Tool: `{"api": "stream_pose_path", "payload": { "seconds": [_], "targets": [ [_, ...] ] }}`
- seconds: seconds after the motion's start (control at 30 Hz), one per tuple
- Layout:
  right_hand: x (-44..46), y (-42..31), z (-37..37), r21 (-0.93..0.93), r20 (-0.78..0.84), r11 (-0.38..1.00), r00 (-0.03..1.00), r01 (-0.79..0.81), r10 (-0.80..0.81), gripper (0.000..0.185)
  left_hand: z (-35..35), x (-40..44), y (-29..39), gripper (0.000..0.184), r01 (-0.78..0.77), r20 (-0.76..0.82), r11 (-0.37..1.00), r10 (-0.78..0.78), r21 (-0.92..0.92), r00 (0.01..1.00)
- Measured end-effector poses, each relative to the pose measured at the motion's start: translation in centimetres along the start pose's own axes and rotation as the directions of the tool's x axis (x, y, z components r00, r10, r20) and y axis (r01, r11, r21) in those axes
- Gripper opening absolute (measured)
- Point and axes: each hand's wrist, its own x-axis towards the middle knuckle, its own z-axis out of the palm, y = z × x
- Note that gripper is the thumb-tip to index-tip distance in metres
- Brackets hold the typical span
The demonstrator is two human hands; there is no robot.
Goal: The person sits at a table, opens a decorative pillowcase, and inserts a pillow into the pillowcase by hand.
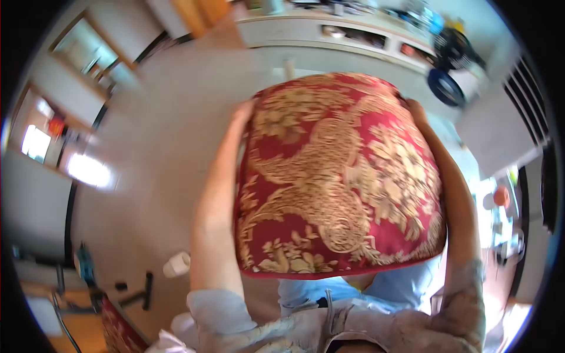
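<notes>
A plump red-and-gold cushion [335,182] is held out above a person's lap, gripped at both sides by bare hands.

The left hand [242,113] and the right hand [416,110] are set well apart, clamped on opposite edges near the far corners; the cushion is presumably held this way so that its soft bulk is kept spread and steady; the fingertips are largely hidden behind the edges, and the underside cannot be seen; the light-blue trousers [303,291] are partly covered; the small items on the low white cabinet [282,35] are blurred, and the room's edges are cut off by darkness.
</notes>
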Motion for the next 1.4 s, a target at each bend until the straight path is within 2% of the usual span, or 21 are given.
{"api": "stream_pose_path", "payload": {
  "seconds": [0.03, 0.07, 0.1, 0.17, 0.2, 0.27, 0.3, 0.33, 0.37, 0.4, 0.47, 0.6, 0.7, 0.77, 0.83, 1.03, 1.07, 1.1, 1.3, 1.37, 1.4],
  "targets": [
    [-0.6, -0.4, 0.3, 0.047, -0.056, 0.998, 0.997, 0.048, -0.045, 0.059, 1.0, 0.5, -1.2, 0.052, -0.054, -0.047, 0.997, 0.051, -0.059, 0.998],
    [-0.6, -1.1, -0.1, 0.047, 0.048, 0.993, 0.993, -0.106, 0.104, 0.061, 1.0, -0.7, -0.6, 0.055, -0.043, -0.079, 0.982, 0.028, -0.186, 0.996],
    [-0.9, -1.6, 0.1, 0.048, 0.011, 0.989, 0.99, -0.14, 0.139, 0.064, 0.8, 1.7, -2.2, 0.057, -0.085, -0.084, 0.996, 0.088, 0.036, 0.993],
    [-0.9, -2.1, -0.6, 0.069, 0.116, 0.991, 0.988, -0.112, 0.104, 0.076, -0.3, 1.6, -2.9, 0.059, -0.19, -0.072, 0.981, 0.193, 0.049, 0.978],
    [0.4, -0.5, 0.8, 0.118, 0.132, 0.991, 0.99, -0.065, 0.049, 0.081, -0.3, 4.2, -4.9, 0.064, -0.096, -0.053, 0.992, 0.101, 0.088, 0.993],
    [-1.8, -1.3, -2.0, 0.056, 0.238, 0.991, 0.963, 0.118, -0.128, 0.073, -2.4, -4.1, 1.2, 0.068, 0.251, 0.218, 0.921, -0.19, -0.297, 0.957],
    [-3.4, -1.7, -4.3, 0.066, 0.235, 0.994, 0.967, 0.086, -0.1, 0.073, -3.2, -5.8, 1.8, 0.069, 0.249, 0.278, 0.869, -0.135, -0.428, 0.951],
    [-5.4, -1.9, -5.2, 0.408, 0.236, 0.899, 0.969, -0.162, 0.067, 0.069, -3.8, -7.7, 1.1, 0.07, 0.256, 0.323, 0.795, -0.079, -0.551, 0.943],
    [-7.5, -2.1, -6.1, 0.682, 0.296, 0.633, 0.93, -0.366, 0.218, 0.066, -4.7, -10.0, 1.0, 0.073, 0.285, 0.388, 0.766, -0.05, -0.577, 0.92],
    [-9.9, -2.2, -7.7, 0.688, 0.303, 0.618, 0.924, -0.381, 0.232, 0.066, -5.5, -12.5, 1.0, 0.077, 0.317, 0.446, 0.732, -0.021, -0.603, 0.895],
    [-14.9, -1.9, -11.0, 0.731, 0.348, 0.598, 0.933, -0.329, 0.089, 0.064, -6.7, -18.2, 1.9, 0.083, 0.209, 0.227, 0.859, -0.111, -0.467, 0.968],
    [-23.7, -2.3, -15.3, 0.685, 0.426, 0.665, 0.904, -0.297, -0.036, 0.073, -9.0, -25.5, -1.5, 0.078, 0.098, 0.308, 0.84, 0.086, -0.533, 0.947],
    [-27.5, -2.6, -14.8, 0.683, 0.402, 0.707, 0.903, -0.184, -0.153, 0.072, -8.4, -30.5, -0.5, 0.062, 0.128, 0.332, 0.888, 0.028, -0.441, 0.943],
    [-28.2, -3.0, -13.6, 0.579, 0.252, 0.81, 0.965, -0.089, -0.074, 0.062, -7.1, -30.9, -2.2, 0.052, 0.292, 0.398, 0.773, -0.056, -0.563, 0.916],
    [-28.1, -2.9, -12.2, 0.542, 0.196, 0.838, 0.979, -0.066, -0.05, 0.057, -6.6, -30.8, -2.6, 0.051, 0.281, 0.4, 0.763, -0.032, -0.582, 0.916],
    [-29.2, -4.6, -13.7, 0.495, 0.224, 0.848, 0.971, -0.189, 0.085, 0.048, -6.4, -30.6, -3.8, 0.058, 0.422, 0.481, 0.616, -0.077, -0.666, 0.873],
    [-29.7, -4.1, -12.6, 0.46, 0.013, 0.888, 1.0, -0.026, 0.023, 0.046, -6.3, -31.4, -2.5, 0.059, 0.441, 0.5, 0.596, -0.076, -0.671, 0.863],
    [-30.2, -4.0, -12.8, 0.457, 0.01, 0.889, 1.0, -0.015, 0.012, 0.046, -6.2, -32.0, -1.9, 0.061, 0.464, 0.519, 0.575, -0.078, -0.674, 0.851],
    [-32.3, -6.4, -15.3, 0.396, 0.016, 0.914, 0.996, -0.088, 0.089, 0.048, -7.2, -30.8, -1.1, 0.057, 0.35, 0.304, 0.746, -0.206, -0.567, 0.93],
    [-33.3, -6.7, -15.9, 0.334, -0.034, 0.942, 0.998, -0.034, 0.048, 0.05, -8.1, -29.7, 1.2, 0.051, -0.039, -0.024, 0.958, 0.033, -0.285, 0.999],
    [-33.7, -6.7, -16.2, 0.326, 0.037, 0.941, 0.995, -0.095, 0.088, 0.05, -8.7, -29.0, 2.5, 0.046, -0.086, -0.033, 0.955, 0.079, -0.283, 0.996]
  ]
}}
